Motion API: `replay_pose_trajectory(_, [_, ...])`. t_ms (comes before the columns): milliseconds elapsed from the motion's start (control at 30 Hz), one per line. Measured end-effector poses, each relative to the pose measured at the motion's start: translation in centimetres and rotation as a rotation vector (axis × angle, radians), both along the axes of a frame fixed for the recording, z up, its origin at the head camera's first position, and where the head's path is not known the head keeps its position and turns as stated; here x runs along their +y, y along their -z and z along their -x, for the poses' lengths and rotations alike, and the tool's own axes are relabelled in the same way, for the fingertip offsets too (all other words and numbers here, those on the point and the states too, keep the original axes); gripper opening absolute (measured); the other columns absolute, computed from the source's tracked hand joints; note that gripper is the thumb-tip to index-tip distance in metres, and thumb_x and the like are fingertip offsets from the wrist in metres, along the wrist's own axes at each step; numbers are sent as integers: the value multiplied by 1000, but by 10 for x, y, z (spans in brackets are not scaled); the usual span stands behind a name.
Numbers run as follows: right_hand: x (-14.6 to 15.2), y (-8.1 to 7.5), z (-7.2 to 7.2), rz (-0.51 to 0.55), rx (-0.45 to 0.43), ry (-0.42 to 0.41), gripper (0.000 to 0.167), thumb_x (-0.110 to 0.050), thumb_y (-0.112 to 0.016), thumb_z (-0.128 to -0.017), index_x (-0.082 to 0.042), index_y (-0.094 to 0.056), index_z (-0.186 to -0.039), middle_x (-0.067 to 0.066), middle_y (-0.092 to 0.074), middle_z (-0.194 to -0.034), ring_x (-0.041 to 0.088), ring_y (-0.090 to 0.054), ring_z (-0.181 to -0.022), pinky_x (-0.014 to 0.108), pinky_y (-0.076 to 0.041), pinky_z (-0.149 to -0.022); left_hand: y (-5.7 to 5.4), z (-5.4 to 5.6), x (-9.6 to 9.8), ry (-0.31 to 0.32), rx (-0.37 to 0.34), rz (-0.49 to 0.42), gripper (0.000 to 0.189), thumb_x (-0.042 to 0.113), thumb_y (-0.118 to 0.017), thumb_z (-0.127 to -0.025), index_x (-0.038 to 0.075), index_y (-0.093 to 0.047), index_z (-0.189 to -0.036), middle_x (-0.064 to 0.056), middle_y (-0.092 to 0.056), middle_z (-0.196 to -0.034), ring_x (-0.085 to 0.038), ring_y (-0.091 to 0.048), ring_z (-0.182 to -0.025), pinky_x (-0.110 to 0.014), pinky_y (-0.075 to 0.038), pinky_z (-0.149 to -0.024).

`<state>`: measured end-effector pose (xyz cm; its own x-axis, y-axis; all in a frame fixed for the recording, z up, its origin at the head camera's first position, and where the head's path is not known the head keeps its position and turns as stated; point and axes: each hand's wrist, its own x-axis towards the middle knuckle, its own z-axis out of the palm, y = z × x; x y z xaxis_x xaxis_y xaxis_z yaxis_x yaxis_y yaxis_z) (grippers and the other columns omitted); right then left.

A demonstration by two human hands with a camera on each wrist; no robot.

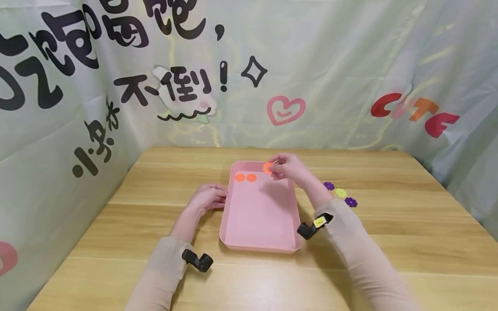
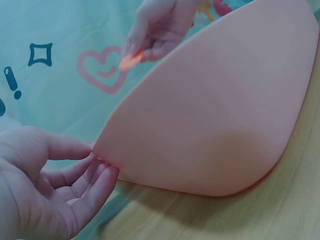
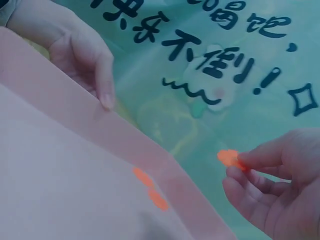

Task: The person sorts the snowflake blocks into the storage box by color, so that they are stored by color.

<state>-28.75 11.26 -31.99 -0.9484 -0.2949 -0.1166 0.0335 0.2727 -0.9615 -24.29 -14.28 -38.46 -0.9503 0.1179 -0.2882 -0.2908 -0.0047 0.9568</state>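
From where I sit, the orange flower-shaped piece (image 1: 267, 167) is up in the air over the far right part of the pink tray (image 1: 260, 224), pinched between the thumb and fingers of the right hand (image 1: 289, 167). Both wrist views show me that it is raised above the rim. Two matching orange pieces (image 1: 251, 177) lie flat inside the tray near its far left corner, side by side. At the tray's left side I have the left hand (image 1: 208, 197), fingers bent, gripping the edge with its fingertips (best seen from the left wrist). To the right of the tray, beside the right forearm, I see two purple pieces (image 1: 351, 202) with a yellow piece (image 1: 340, 193) between them. All this sits on a wood-grain table (image 1: 408, 216). I can make out a black wrist camera (image 1: 200, 261) on the left sleeve. Behind hangs a pale printed cloth (image 1: 330, 65) with black lettering and a pink heart (image 1: 286, 111).
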Motion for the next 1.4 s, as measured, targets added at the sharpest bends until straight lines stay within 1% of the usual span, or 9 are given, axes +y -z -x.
replay_pose_trajectory(100, [-16, 4, 5, -30, -21, 2, 27, -2, -58, -89, 6, -53, -114, 11, -57, -90, 21, -61, -71, 45, -52, -82, 1, 1, 0, 6, 1, 1, 24, -4, -56, -86, -15, -53, -107, -10, -61, -75, -16, -60, -66, -30, -55, -66])
replay_pose_trajectory(333, [-35, 16, 19, -199, -44, 47, 18, -5, -58, -88, 1, -56, -104, 10, -60, -88, 34, -60, -90, 41, -52, -80, 2, 3, 1, 14, 3, 7, 22, -3, -56, -87, -13, -53, -106, -10, -60, -76, -16, -59, -67, -29, -55, -66])
replay_pose_trajectory(433, [-35, 23, 23, -240, -55, 83, 5, -4, -57, -88, -1, -54, -88, 6, -53, -73, 24, -56, -69, 31, -51, -64, 2, 3, 1, 19, 5, 3, 21, -4, -56, -87, -13, -53, -105, -10, -60, -76, -16, -59, -67, -29, -55, -66])
replay_pose_trajectory(533, [-34, 32, 26, -260, -73, 127, 11, -1, -54, -86, -3, -50, -77, 3, -45, -64, 16, -44, -56, 25, -39, -53, 1, 3, 1, 29, 10, -1, 21, -4, -55, -87, -14, -53, -105, -10, -60, -76, -16, -60, -67, -29, -55, -65])
replay_pose_trajectory(633, [-33, 41, 30, -284, -76, 171, 14, 0, -56, -86, -3, -51, -72, 4, -48, -61, 15, -46, -53, 24, -42, -50, 1, 3, 1, 33, 11, 5, 22, -4, -55, -87, -14, -52, -105, -10, -60, -76, -16, -60, -67, -28, -55, -64])
replay_pose_trajectory(767, [-33, 48, 34, -363, -61, 231, 17, -2, -61, -85, -3, -52, -70, 8, -57, -66, 15, -55, -55, 24, -50, -51, 0, 3, 0, 31, 8, 12, 22, -4, -55, -87, -14, -53, -106, -10, -60, -76, -16, -59, -66, -28, -54, -64])
replay_pose_trajectory(867, [-33, 50, 35, -399, -63, 261, 15, -3, -61, -84, -3, -55, -70, 8, -58, -65, 15, -55, -54, 23, -49, -49, 1, 3, 0, 33, 8, 10, 21, -4, -54, -87, -14, -53, -106, -10, -60, -75, -16, -59, -66, -28, -55, -64])
replay_pose_trajectory(1067, [-32, 50, 33, -447, -16, 244, 9, 0, -58, -82, 1, -60, -73, 7, -58, -60, 13, -53, -50, 21, -46, -47, 0, 2, 0, 34, 13, 3, 21, -4, -54, -87, -14, -52, -105, -9, -60, -75, -15, -59, -66, -28, -55, -64])
replay_pose_trajectory(1400, [-31, 54, 35, -372, -61, 280, 6, 1, -61, -82, 2, -62, -76, 8, -55, -62, 15, -51, -50, 22, -45, -45, 0, 1, -1, 40, 20, 3, 21, -4, -54, -87, -15, -52, -105, -8, -60, -73, -15, -59, -64, -27, -54, -62])
